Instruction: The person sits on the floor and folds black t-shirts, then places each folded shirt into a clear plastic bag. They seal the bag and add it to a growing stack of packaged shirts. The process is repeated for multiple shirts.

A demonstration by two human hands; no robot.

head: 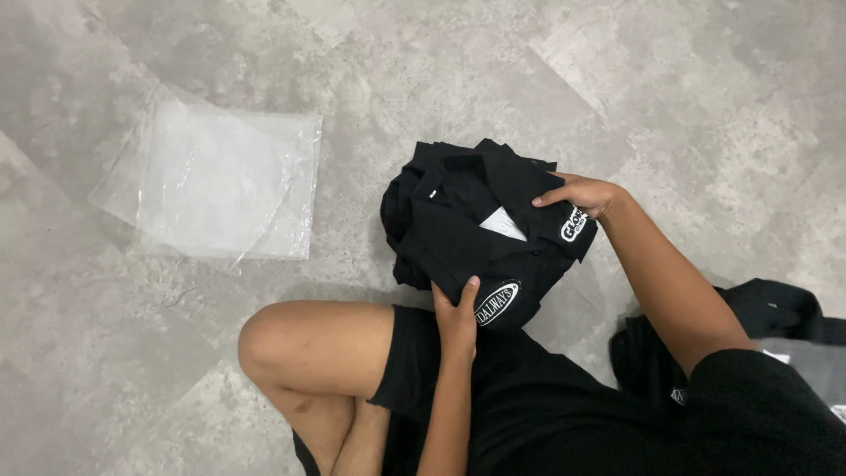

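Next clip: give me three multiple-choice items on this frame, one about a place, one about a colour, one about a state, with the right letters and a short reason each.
1. Where do the clear plastic bags lie?
A. on the floor left of the shirt
B. on the person's knee
C. under the shirt

2. What colour is the folded shirt?
A. white
B. black
C. red

3. How is the shirt held?
A. by the left hand alone
B. lying untouched
C. by both hands

Answers: 1 A, they lie flat on the grey floor to the left. 2 B, black cloth with white patches. 3 C, the left hand has a grip on its near edge and the right hand on its right side.
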